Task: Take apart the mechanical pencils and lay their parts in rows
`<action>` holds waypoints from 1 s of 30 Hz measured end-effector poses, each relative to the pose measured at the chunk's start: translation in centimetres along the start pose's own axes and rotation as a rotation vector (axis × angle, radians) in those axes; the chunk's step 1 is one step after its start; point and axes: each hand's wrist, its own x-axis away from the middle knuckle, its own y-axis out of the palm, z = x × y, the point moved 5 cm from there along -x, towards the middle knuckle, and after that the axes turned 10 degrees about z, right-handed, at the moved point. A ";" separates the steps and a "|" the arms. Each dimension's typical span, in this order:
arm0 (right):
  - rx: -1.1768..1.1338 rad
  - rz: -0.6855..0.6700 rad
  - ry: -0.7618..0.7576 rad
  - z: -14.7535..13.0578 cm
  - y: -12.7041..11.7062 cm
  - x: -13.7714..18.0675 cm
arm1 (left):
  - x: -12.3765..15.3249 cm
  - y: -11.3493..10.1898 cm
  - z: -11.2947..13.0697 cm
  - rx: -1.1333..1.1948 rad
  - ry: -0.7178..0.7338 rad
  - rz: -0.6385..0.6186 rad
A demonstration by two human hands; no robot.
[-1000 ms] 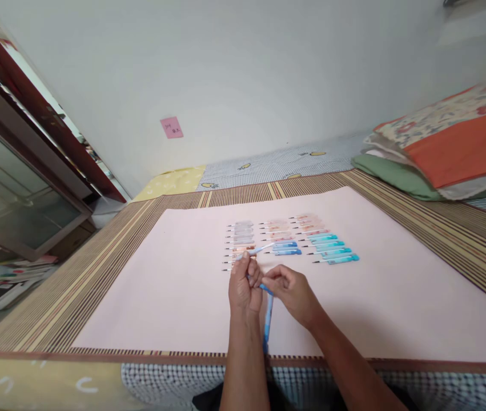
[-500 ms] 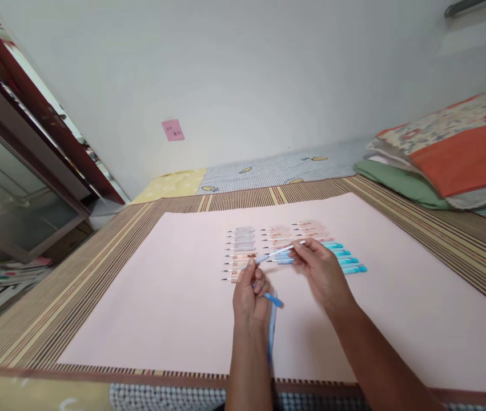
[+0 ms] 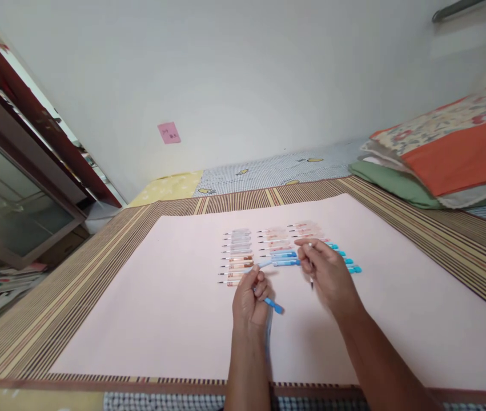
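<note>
My left hand (image 3: 251,294) pinches a pale blue pen barrel (image 3: 264,264) between thumb and forefinger. A bright blue pen cap (image 3: 274,306) pokes out below its curled fingers. To the right, my right hand (image 3: 326,271) is closed on a thin pen refill, mostly hidden in the fingers; its dark tip (image 3: 312,284) points down. Behind the hands lie rows of pens on the pink sheet: grey pens (image 3: 239,240), brown ones (image 3: 240,264), pinkish ones (image 3: 274,234), blue ones (image 3: 284,255) and turquoise-ended ones (image 3: 353,269). The right hand covers some of these.
A large pink sheet (image 3: 140,308) lies on a striped mat (image 3: 32,319). Folded bedding (image 3: 448,165) is stacked at the right, and a white wall (image 3: 243,85) with a pink note (image 3: 169,133) rises behind. A glass-panelled door (image 3: 7,182) stands at left.
My right hand has drawn the white refill away from the pen barrel and turned it, so its dark tip now points down. My left hand keeps its hold almost in place.
</note>
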 end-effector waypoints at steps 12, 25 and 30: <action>0.914 -0.445 -0.540 -1.0 3.8 2.4 | 0.1 0.2 -1.0 -0.159 0.036 -0.040; 1.186 -0.289 -0.349 3.2 -0.4 -1.0 | 0.5 -1.7 3.6 -0.007 0.043 0.097; 1.246 -0.308 -0.338 3.7 0.1 -1.0 | 0.4 -1.6 3.4 0.009 0.021 0.094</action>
